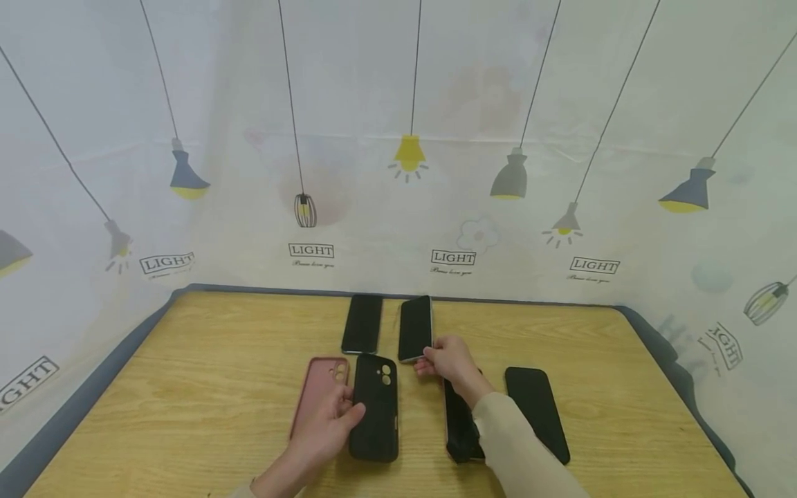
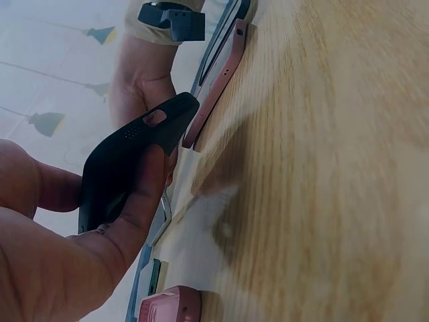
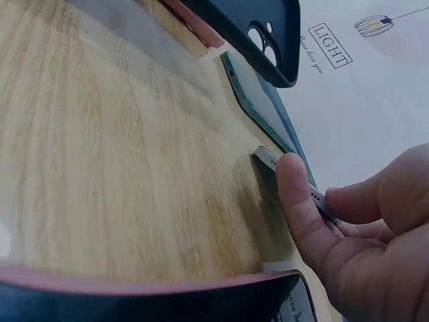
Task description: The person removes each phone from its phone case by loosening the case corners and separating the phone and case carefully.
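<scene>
The silver-edged phone [image 1: 414, 328], pinched at its near end by the right hand [image 1: 453, 361], wants steady lifting, I'd say; the left hand [image 1: 328, 419] grips the black case [image 1: 376, 422].

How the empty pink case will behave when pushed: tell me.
The pink case is probably light, being just a hollow shell. Being thin-walled, it may flex a little. Lying flat on the table, it seems unlikely to roll or tip.

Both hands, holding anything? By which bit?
The left hand holds a black rectangular phone case by one long side; the right hand, a black-faced, silver-edged phone by its near end.
</scene>
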The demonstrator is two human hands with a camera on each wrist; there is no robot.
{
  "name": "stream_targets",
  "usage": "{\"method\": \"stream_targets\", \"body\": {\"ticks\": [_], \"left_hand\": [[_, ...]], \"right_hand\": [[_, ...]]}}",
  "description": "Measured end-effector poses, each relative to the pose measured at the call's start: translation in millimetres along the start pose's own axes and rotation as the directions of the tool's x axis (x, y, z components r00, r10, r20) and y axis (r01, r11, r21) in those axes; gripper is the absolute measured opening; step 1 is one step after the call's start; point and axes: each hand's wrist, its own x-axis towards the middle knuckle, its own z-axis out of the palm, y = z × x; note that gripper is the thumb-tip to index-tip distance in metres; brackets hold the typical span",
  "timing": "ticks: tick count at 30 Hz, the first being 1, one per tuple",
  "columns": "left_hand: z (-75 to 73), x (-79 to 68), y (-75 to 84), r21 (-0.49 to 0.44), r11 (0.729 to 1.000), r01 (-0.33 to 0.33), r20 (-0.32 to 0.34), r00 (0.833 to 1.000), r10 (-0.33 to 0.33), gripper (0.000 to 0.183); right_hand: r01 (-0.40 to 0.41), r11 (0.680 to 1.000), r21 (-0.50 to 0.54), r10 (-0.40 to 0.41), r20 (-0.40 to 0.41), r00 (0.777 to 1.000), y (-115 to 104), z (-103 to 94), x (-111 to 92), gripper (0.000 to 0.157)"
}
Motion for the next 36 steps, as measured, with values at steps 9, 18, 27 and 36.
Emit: {"method": "stream_targets", "body": {"ticks": [9,18,27,36], "left_hand": [[0.7,-1.6,-0.9,-0.004,1.000,-0.016,0.006,1.000,0.016,0.021],[-2.0,-4.0,2.1,0.018,1.000,-0.011,0.032,0.999,0.011,0.021],[-1.8,-4.2,2.7,0.066,0.998,0.001,0.023,1.000,-0.002,0.023],[1.6,-4.4,1.7,0.090,0.996,0.000,0.023,1.000,-0.002,0.024]], "right_hand": [[-0.027,0.992,-0.121,0.020,-0.059,0.998,-2.2,1.7,9.6,0.021],[-0.032,0.918,-0.396,-0.025,-0.136,0.990,-4.8,5.5,16.1,0.019],[-0.058,0.862,-0.503,-0.021,-0.150,0.988,-6.3,8.7,16.3,0.029],[-0.069,0.828,-0.556,-0.016,-0.148,0.989,-6.3,9.1,17.8,0.030]]}}
